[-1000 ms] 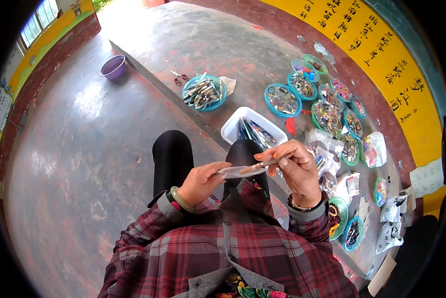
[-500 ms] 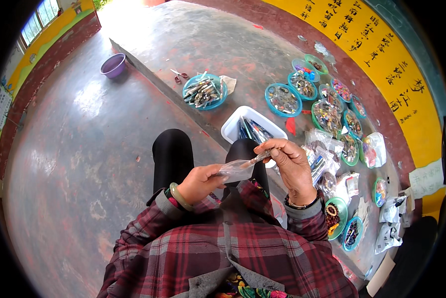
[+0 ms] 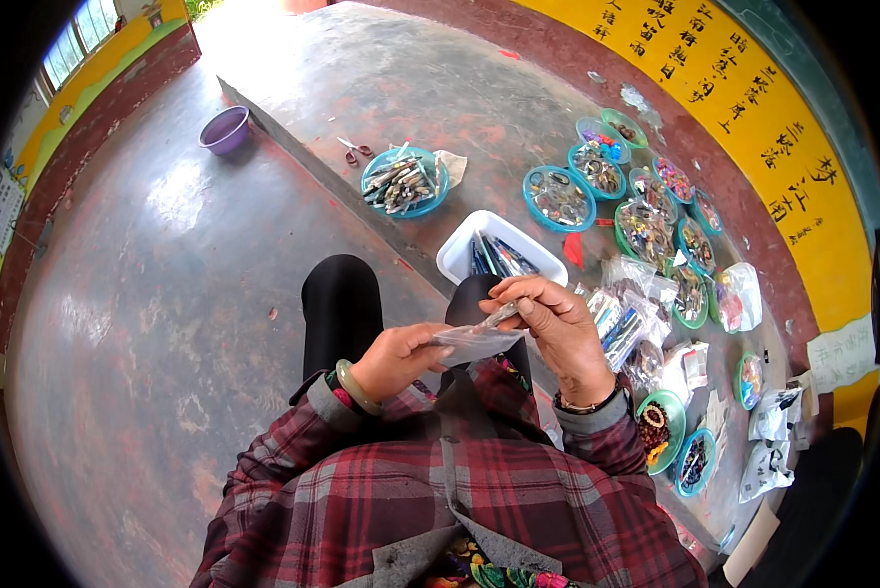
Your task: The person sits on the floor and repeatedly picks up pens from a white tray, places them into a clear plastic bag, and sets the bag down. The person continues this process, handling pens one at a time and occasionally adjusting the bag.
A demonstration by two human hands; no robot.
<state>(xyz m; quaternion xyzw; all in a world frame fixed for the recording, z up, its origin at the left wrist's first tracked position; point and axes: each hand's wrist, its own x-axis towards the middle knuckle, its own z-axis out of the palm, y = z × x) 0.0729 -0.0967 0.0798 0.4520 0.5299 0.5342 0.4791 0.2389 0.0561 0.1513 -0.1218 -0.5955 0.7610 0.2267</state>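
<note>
Near the knees (image 3: 340, 294), left hand (image 3: 393, 363) holds clear bag (image 3: 474, 344), right hand (image 3: 559, 331) slim stick (image 3: 501, 315).

Pinched in the left hand (image 3: 399, 359): a clear plastic bag (image 3: 474, 345), thin and limp, spread sideways toward the right hand (image 3: 559, 331). Gripped in the latter, at the bag's upper edge: a slim grey-brown stick (image 3: 500, 315), tilted, lower end pointing left; unclear whether inside the bag.

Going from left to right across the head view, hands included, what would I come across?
Purple basin → left hand → clear plastic bag → right hand → green bowl with beads → lowest white plastic bag.
</note>
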